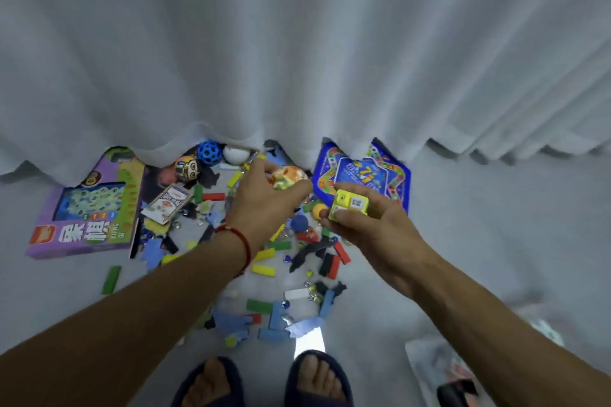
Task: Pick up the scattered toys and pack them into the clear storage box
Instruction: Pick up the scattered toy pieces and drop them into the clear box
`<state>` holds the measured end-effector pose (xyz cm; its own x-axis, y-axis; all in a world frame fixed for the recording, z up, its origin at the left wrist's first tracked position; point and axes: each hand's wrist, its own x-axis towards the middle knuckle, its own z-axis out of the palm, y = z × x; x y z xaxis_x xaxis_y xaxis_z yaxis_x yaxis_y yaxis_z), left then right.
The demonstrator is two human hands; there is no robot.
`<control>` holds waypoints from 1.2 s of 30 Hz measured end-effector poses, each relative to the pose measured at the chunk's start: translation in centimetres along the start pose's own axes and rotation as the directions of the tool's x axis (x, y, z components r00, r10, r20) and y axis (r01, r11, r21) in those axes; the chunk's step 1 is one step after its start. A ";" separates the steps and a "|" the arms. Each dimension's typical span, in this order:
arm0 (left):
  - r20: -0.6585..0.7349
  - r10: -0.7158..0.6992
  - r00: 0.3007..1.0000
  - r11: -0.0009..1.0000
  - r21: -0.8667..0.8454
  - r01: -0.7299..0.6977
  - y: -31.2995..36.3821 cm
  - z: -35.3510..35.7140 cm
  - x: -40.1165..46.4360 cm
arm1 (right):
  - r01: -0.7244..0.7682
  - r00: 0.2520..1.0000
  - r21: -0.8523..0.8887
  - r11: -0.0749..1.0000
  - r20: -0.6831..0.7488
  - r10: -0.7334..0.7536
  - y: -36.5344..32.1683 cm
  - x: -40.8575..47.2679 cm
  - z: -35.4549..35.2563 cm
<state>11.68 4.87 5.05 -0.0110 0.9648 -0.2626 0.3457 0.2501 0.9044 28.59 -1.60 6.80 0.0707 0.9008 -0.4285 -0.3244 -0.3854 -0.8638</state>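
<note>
The packing looks barely begun: the floor (pixel 463 225) at the foot of the white curtain (pixel 297 43) is littered with toys, and no clear storage box can be made out with certainty; something pale and blurred lies at the floor's near right corner, but I cannot tell what it is. The person stands over the heap in dark slippers (pixel 317 380), both arms reaching down. The left hand (pixel 264 198) has its fingers curled round an orange and white patterned ball (pixel 287 177), gripping it just above the pile. The right hand (pixel 373 228) pinches a small yellow cube (pixel 350 205) with printed faces, held clear of the floor. So two toys are in hand and nearly everything else is left: coloured wooden blocks (pixel 264 254) in red, green and yellow, blue and black puzzle scraps (pixel 231 320), marbles, a blue holed ball (pixel 209 151) and a painted face ball (pixel 185 168) against the curtain's hem. A purple game box (pixel 89 208) lies flat towards the left, a blue game board (pixel 363 175) half under the curtain to the right, and a card pack (pixel 167 205) between them. The pieces are small, mixed and many, so I judge it will take many handfuls.
</note>
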 end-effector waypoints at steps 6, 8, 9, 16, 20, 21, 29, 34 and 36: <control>0.562 -0.064 0.824 0.996 -0.021 0.092 13.8 3.1 -9.8 | 0.086 0.977 0.327 0.941 -0.211 -0.016 -3.2 -14.9 -7.3; 0.667 -0.067 0.742 0.996 0.083 0.016 16.8 5.3 -13.2 | 0.094 0.940 0.352 0.931 -0.341 0.033 -3.5 -19.1 -10.4; 0.703 -0.064 0.708 0.993 0.115 -0.024 17.8 6.7 -15.0 | 0.074 0.908 0.336 0.939 -0.412 0.076 -3.3 -21.0 -12.0; 0.742 -0.066 0.667 0.968 0.209 -0.137 19.4 15.3 -23.2 | 0.089 0.681 0.457 0.885 -0.676 0.281 -1.4 -31.1 -20.0; 0.649 0.004 0.761 0.982 0.140 -0.124 19.2 14.3 -23.1 | 0.176 0.656 0.424 0.888 -0.724 0.215 -1.1 -33.2 -21.1; 0.625 0.007 0.781 0.986 0.125 -0.109 18.9 13.4 -22.4 | 0.172 0.671 0.425 0.889 -0.711 0.210 -1.1 -33.3 -20.8; 0.462 -0.131 0.877 0.900 0.427 -0.090 14.0 -0.2 -13.6 | -0.066 0.847 0.253 0.965 -0.496 0.189 -0.9 -25.6 -12.9; 0.424 -0.194 0.885 0.873 0.487 -0.042 9.7 -6.2 -10.2 | -0.155 0.940 -0.070 0.985 -0.319 0.125 0.0 -16.8 -4.6; 0.405 -0.208 0.890 0.885 0.465 -0.005 6.9 -7.2 -9.2 | -0.184 0.954 -0.249 0.951 -0.279 0.111 1.3 -13.1 -2.2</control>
<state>7.37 -1.67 16.10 0.2986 0.7741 -0.5582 0.7421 0.1794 0.6458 29.34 -14.37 10.69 0.2945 0.7606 -0.5786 -0.0867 -0.5817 -0.8088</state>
